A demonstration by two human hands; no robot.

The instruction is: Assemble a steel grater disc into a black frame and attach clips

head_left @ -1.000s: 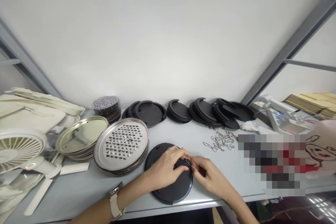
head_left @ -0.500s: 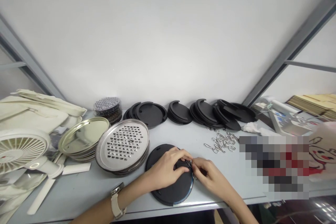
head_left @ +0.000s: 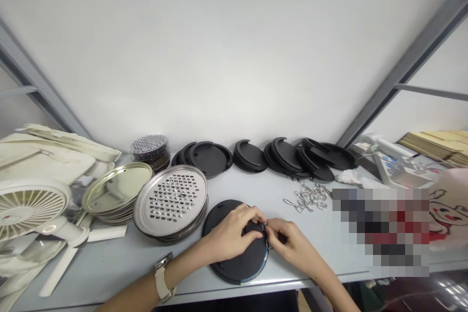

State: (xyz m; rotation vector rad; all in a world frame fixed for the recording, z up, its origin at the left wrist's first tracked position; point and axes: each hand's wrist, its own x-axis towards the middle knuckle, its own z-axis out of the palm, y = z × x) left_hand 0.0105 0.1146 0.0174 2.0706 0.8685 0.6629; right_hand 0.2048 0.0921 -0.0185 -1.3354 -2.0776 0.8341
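A black round disc (head_left: 237, 265) lies flat near the table's front edge, with a bluish strip along its lower right rim. Over its upper right part, my left hand (head_left: 234, 234) pinches a small metal clip (head_left: 262, 226) between thumb and fingertips. My right hand (head_left: 292, 243) is closed at the disc's right edge, its thumb and forefinger on the same clip; a small ring shows just below them. Loose metal clips (head_left: 310, 197) lie in a pile behind my right hand.
Metal grater discs (head_left: 171, 200) and gold-coloured lids (head_left: 119, 187) are stacked left of the disc. Black round trays (head_left: 210, 158) line the wall. A white fan (head_left: 29, 209) stands at far left. A blurred patch covers items at right.
Both hands keep nearly the same pose around the clip. The ring below my right fingertips shows slightly more clearly.
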